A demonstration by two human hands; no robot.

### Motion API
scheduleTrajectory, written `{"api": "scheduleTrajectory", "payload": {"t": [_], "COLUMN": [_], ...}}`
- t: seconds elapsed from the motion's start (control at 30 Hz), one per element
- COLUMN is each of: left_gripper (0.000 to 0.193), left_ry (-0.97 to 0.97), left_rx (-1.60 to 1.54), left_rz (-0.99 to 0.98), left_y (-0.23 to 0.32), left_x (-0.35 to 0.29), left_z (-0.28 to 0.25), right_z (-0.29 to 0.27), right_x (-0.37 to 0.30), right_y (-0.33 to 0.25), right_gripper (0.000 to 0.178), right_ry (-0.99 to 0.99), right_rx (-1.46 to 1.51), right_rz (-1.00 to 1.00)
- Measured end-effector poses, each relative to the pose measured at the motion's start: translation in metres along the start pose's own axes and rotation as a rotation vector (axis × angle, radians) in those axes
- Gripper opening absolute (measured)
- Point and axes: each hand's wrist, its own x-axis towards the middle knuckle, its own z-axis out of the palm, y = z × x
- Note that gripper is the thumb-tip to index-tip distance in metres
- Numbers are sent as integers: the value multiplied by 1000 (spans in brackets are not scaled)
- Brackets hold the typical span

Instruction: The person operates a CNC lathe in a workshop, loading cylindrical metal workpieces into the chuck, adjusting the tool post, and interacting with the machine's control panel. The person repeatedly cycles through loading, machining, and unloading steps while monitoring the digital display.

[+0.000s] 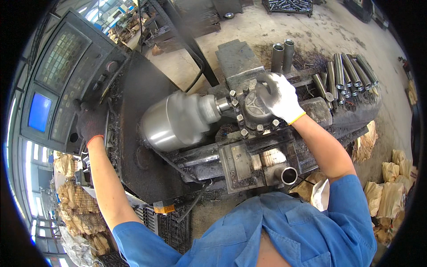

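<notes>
At far right, your right hand (281, 99) is gripping the turret (255, 109) while your left hand (92, 124) is resting, loosely curled, on the panel (66, 75), beside its buttons.

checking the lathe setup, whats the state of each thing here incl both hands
left hand: dark glove, resting on the control panel's edge
right hand: white glove, gripping the tool post top
control panel: blue screen lit
chuck: blurred, seems to be spinning
tool post: bolts around it, partly covered by the hand
steel tubes: lying side by side, two standing upright
front tube: open end facing the camera
</notes>
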Motion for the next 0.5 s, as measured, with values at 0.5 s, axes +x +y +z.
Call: {"api": "scheduleTrajectory", "payload": {"t": [0.5], "left_gripper": [83], "left_ry": [168], "left_rx": [-103], "left_rz": [31], "left_y": [-20], "left_x": [8], "left_z": [31], "right_z": [5], "right_x": [-1], "right_y": [4], "right_gripper": [22], "right_ry": [9], "right_rx": [-4], "right_rz": [-36]}}
